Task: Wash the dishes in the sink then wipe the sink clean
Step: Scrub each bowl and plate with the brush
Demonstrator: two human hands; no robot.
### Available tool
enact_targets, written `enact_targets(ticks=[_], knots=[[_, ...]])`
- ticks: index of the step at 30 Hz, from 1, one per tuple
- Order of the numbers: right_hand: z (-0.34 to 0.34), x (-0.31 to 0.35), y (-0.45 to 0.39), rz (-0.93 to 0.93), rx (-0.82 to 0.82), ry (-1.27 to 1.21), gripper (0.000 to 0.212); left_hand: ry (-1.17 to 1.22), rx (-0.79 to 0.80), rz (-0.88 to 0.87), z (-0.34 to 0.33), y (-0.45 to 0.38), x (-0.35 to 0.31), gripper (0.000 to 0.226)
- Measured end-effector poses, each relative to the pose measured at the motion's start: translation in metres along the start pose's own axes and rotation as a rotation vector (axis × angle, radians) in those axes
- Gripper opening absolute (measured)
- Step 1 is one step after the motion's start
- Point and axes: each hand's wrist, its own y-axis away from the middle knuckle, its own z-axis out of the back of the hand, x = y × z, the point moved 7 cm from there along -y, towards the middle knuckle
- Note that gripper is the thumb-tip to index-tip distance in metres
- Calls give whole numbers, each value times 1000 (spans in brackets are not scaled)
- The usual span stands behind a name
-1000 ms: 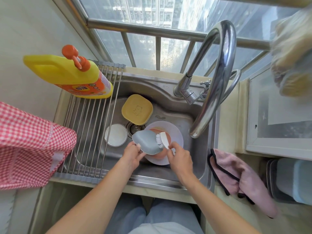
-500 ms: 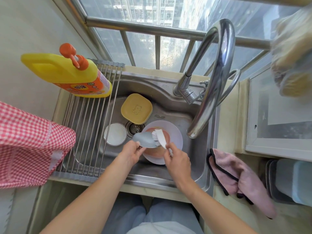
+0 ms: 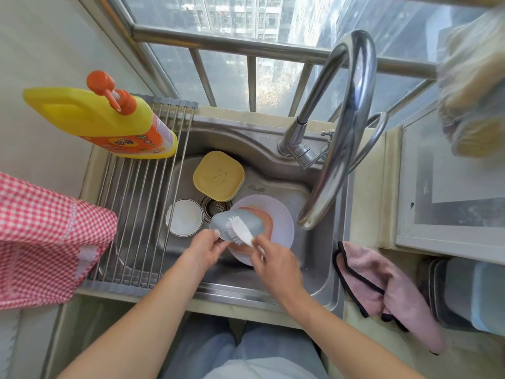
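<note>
Over the steel sink (image 3: 314, 258), my left hand (image 3: 205, 248) pinches the near edge of a small grey-blue dish (image 3: 252, 224). My right hand (image 3: 276, 265) grips the handle of a white dish brush (image 3: 241, 231), whose bristles lie on the dish's upper face. Beneath them a pale pink plate (image 3: 281, 228) with an orange-brown smear lies on the sink floor. A yellow square dish (image 3: 218, 176) with a bear mark sits at the back of the basin. A small white round dish (image 3: 183, 217) lies left of the drain (image 3: 216, 205).
A roll-up rack (image 3: 136, 214) covers the sink's left part, with a yellow detergent bottle (image 3: 103, 121) on its far end. The tall steel faucet (image 3: 344, 127) arches over the right side. A pink cloth (image 3: 382, 291) lies on the right counter; a red checked cloth (image 3: 41, 242) hangs at left.
The brush head has slid leftward across the grey-blue dish, and the dish has tipped a little flatter in my left hand. Both hands stay over the pink plate.
</note>
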Motion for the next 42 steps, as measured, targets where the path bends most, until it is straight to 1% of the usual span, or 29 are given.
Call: enact_targets(ticks=[2, 4, 5, 7, 8, 10, 11, 12, 14, 15, 18, 21, 23, 24, 27, 29, 31, 33, 35, 37, 39, 42], knots=[[2, -23, -7, -126, 8, 11, 14, -51, 49, -11, 2, 1, -2, 39], [3, -50, -13, -282, 26, 2, 15, -214, 116, -35, 5, 4, -3, 37], [2, -54, -15, -300, 37, -3, 15, -319, 143, -47, 7, 4, -2, 36], [-3, -39, -23, -226, 64, -38, 21, -504, 186, -73, 8, 3, 2, 33], [-8, -27, -27, -181, 74, -72, 23, -556, 201, -92, 8, 3, 4, 31], [-19, -13, -37, -144, 72, -85, 32, -566, 207, -141, 8, 1, 5, 28], [-22, -16, -43, -190, 55, -83, 42, -544, 205, -162, 9, 1, 4, 28], [-23, -23, -49, -274, 44, -93, 49, -522, 198, -180, 11, 0, 2, 27], [-22, -41, -55, -405, 69, -115, 56, -515, 175, -209, 16, -1, -2, 26], [-22, -46, -55, -437, 103, -105, 57, -529, 157, -220, 19, -1, -4, 26], [-29, -50, -54, -439, 226, 37, 43, -571, 75, -258, 30, -4, -11, 29], [-46, -41, -49, -285, 322, 280, 29, -622, 18, -320, 37, -4, -19, 31], [-52, -37, -46, -224, 314, 362, 32, -667, 17, -361, 38, -6, -22, 31], [-53, -39, -46, -229, 293, 364, 33, -678, 20, -367, 38, -6, -23, 30], [-49, -46, -45, -333, 241, 280, 31, -713, 26, -364, 38, -6, -22, 28], [-46, -44, -44, -398, 230, 121, 28, -696, 33, -319, 39, -7, -17, 29], [-39, -35, -43, -420, 185, -30, 26, -604, 32, -240, 40, -9, -8, 30], [-37, -22, -40, -371, 137, -94, 21, -459, 31, -141, 39, -8, 0, 32], [-41, -8, -33, -306, 155, -142, 19, -305, 51, -61, 33, -6, 8, 34], [-44, -1, -26, -263, 183, -190, 18, -218, 59, -32, 27, -5, 11, 31], [-37, -10, -26, -273, 164, -171, 20, -204, 72, -25, 25, -7, 10, 25], [-23, -39, -30, -404, 109, -154, 20, -273, 101, -55, 30, -10, 5, 14]])
